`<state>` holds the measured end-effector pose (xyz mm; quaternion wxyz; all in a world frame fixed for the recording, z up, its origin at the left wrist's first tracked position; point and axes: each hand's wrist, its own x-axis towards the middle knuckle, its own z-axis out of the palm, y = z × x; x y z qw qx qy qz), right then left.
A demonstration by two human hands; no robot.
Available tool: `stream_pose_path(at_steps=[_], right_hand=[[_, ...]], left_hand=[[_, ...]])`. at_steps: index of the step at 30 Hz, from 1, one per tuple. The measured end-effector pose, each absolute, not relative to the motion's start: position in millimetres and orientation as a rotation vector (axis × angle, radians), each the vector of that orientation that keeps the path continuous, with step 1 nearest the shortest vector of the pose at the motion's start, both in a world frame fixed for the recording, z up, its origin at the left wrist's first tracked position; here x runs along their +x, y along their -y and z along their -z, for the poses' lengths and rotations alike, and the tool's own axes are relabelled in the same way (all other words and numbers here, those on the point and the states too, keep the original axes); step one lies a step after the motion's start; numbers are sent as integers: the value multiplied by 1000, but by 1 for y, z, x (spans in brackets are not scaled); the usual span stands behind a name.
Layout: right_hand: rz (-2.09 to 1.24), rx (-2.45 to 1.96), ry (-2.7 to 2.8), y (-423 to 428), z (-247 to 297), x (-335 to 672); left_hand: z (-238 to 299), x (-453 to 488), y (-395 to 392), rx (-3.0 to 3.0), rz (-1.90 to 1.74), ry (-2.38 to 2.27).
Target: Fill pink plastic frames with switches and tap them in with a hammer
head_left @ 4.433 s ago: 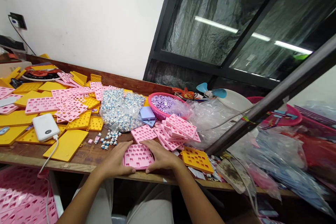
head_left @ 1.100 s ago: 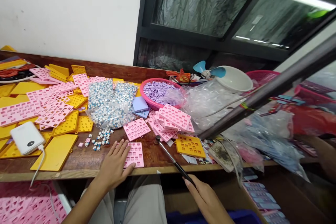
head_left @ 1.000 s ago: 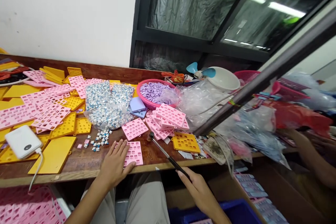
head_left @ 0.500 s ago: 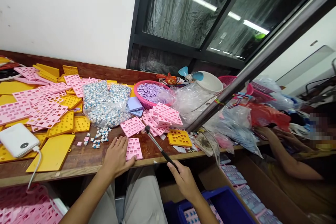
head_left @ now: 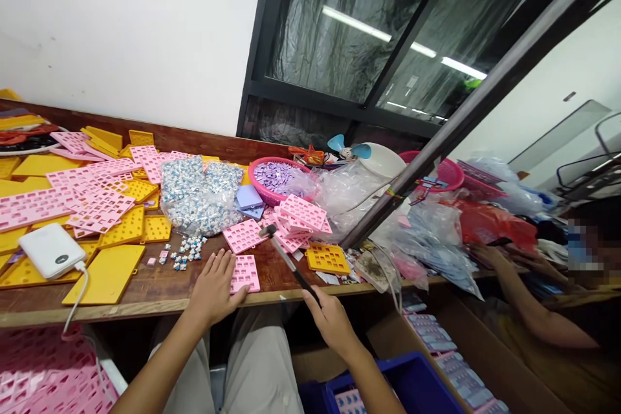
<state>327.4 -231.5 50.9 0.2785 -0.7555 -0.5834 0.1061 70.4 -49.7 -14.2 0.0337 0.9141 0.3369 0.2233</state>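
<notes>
My left hand lies flat with fingers stretched out, over the left side of a pink plate with square recesses at the table's front edge. In my right hand is the handle of a small hammer, fingers wrapped round it. The hammer head is raised beyond the plate's upper right corner, apart from it. Left of my left hand lie several small white-and-blue pieces and a small pink square. Behind them sits a clear bag full of similar pieces.
Pink grids and yellow plates cover the left side, with a white power bank. A pink basket holds purple pieces. A slanting metal pole stands right. Below is a blue bin. Another person's arm is at far right.
The hammer head has risen slightly, still in my right hand. My left hand stays on the pink plate. The view has shifted a little.
</notes>
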Motion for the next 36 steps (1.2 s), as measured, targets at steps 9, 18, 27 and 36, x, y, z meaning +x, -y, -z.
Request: stream_pose_path(at_steps=[9, 18, 27, 36], right_hand=[[-332, -2126, 1578, 238, -48, 326], [-368, -2091, 1571, 264, -47, 324], [-361, -2081, 1522, 274, -48, 320], [-391, -2134, 1584, 305, -46, 316]], left_hand=[[15, 71, 48, 2848, -673, -1035], [17, 77, 43, 2796, -666, -1084], [21, 77, 40, 2832, -640, -1070], [25, 76, 45, 2797, -686, -1153]])
